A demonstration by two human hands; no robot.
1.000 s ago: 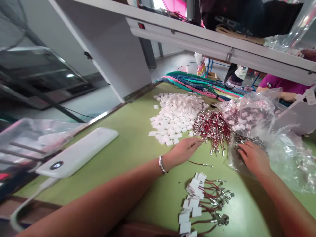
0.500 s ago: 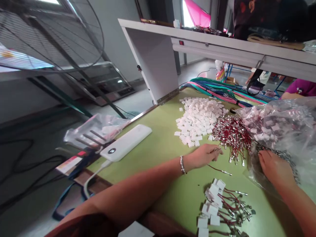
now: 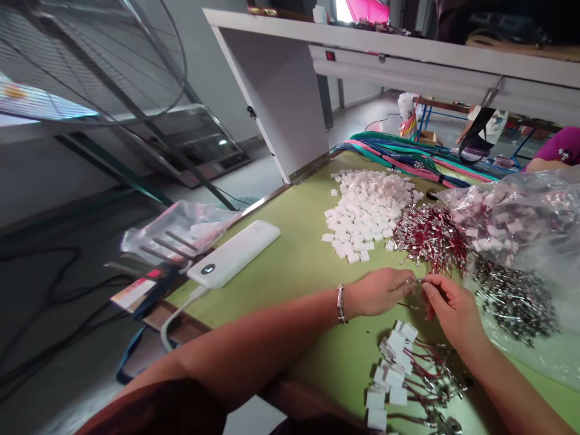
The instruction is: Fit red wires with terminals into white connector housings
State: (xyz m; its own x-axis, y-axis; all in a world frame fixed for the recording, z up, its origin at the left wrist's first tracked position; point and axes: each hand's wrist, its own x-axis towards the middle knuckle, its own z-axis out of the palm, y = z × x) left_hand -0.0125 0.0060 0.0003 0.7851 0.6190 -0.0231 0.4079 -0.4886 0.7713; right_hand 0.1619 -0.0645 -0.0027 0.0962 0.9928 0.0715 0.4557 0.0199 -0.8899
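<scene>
Metal-edged green tabletop (image 3: 290, 260) stretches beyond left hand (image 3: 378, 292) and right hand (image 3: 453, 308), grips pinching metal parts (image 3: 418, 281).

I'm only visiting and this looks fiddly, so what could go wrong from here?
The small metal parts at the fingertips of the left hand and right hand might slip. The white pieces lie against the red wires, so a nudge might mix them. The white cable runs over the table edge near the left arm, which might snag it.
</scene>
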